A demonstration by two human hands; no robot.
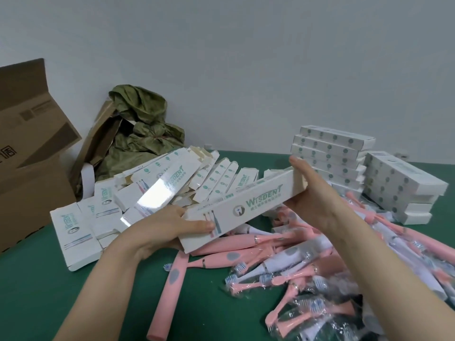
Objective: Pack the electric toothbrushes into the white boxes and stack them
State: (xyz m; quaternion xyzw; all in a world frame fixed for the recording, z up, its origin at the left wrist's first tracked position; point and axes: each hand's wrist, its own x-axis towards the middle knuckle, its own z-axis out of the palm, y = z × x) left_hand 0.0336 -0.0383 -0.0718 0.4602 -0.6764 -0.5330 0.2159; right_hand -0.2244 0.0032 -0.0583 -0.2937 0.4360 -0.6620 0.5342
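Left hand (172,230) and right hand (317,193) grip white box (246,207) above toothbrushes (221,260).

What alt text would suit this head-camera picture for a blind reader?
The person's left hand and right hand hold a white Wisdent box by its ends above a green table. Pink electric toothbrushes lie heaped below, loose open boxes at left, stacked boxes at right.

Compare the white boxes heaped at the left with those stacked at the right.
The left heap lies jumbled and slanted; the right stack sits in neat level layers. The heap's boxes show open end flaps; the stack's look closed. Both are white printed cartons on the green table.
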